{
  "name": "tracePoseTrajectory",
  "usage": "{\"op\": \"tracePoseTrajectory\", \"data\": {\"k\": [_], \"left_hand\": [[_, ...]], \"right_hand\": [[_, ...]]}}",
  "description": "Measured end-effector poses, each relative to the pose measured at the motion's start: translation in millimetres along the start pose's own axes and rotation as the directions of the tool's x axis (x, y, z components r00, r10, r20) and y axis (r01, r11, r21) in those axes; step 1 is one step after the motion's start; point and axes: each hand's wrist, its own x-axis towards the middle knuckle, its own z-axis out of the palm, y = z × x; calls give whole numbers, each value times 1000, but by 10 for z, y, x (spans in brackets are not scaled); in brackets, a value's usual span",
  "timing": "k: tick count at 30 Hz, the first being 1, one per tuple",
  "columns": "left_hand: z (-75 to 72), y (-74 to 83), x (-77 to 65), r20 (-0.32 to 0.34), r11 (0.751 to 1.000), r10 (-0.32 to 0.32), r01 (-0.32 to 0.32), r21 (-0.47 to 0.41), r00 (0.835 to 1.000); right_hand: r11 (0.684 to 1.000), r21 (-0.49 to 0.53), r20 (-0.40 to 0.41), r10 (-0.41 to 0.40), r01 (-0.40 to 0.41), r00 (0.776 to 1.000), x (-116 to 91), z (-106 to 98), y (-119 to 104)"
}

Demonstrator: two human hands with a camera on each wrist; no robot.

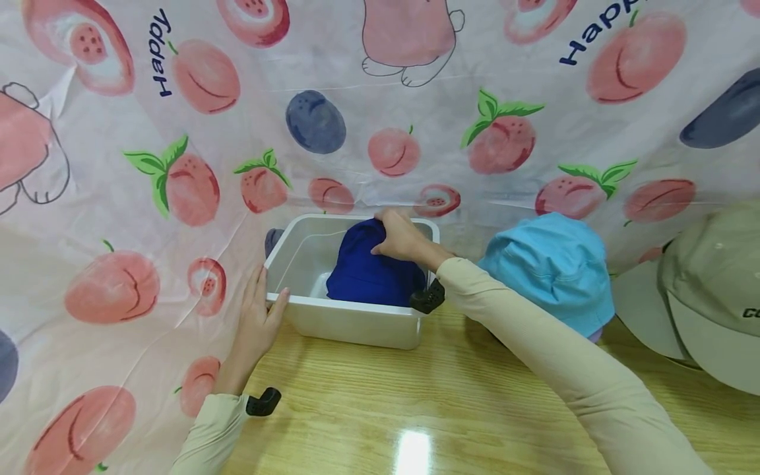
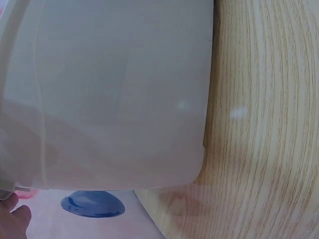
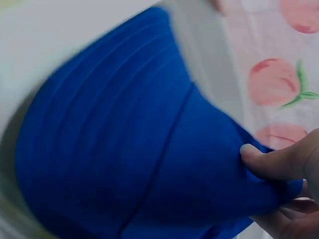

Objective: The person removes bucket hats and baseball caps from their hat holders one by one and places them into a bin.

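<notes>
A dark blue cloth hat (image 1: 377, 267) with stitched rows along its brim fills the right part of a white plastic bin (image 1: 350, 322). My right hand (image 1: 402, 236) pinches the hat's crown near the bin's back rim. In the right wrist view, the thumb (image 3: 264, 162) lies on top of the folded cloth, the other fingers beneath. At the bin's front left corner is my left hand (image 1: 259, 323), its fingers stretched along the outer side and its thumb touching the front rim. Only a bit of that hand (image 2: 12, 219) shows in the left wrist view.
Right of the bin sits a light blue bucket hat (image 1: 552, 270), with a khaki cap (image 1: 712, 290) beyond it. A grey-purple cloth (image 1: 273, 241) shows behind the bin's left rim. The wooden table (image 1: 344, 396) meets a fruit-printed cloth (image 1: 237, 152) behind and at left.
</notes>
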Motion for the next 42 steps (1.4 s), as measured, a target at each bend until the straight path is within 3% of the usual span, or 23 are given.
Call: {"op": "tracePoseTrajectory", "data": {"k": [6, 17, 25, 35, 39, 42], "left_hand": [[-3, 0, -11, -2, 1000, 5, -5, -2, 1000], [3, 0, 4, -2, 1000, 5, -5, -2, 1000], [3, 10, 4, 2, 1000, 4, -4, -2, 1000], [-1, 13, -3, 8, 1000, -12, 12, -2, 1000], [-4, 21, -9, 3, 1000, -9, 9, -4, 1000], [1, 27, -8, -7, 1000, 3, -3, -3, 1000]], "right_hand": [[987, -140, 119, -61, 78, 991, 1, 60, 14], [956, -268, 168, -79, 122, 983, 40, 36, 40], [951, -262, 198, -111, 162, 974, 56, -43, 16], [989, -138, 344, 1, 50, 939, -85, -176, -23], [994, -109, 385, 10, 34, 923, -163, -190, -32], [994, -101, 378, -5, 47, 926, -210, -198, -22]]}}
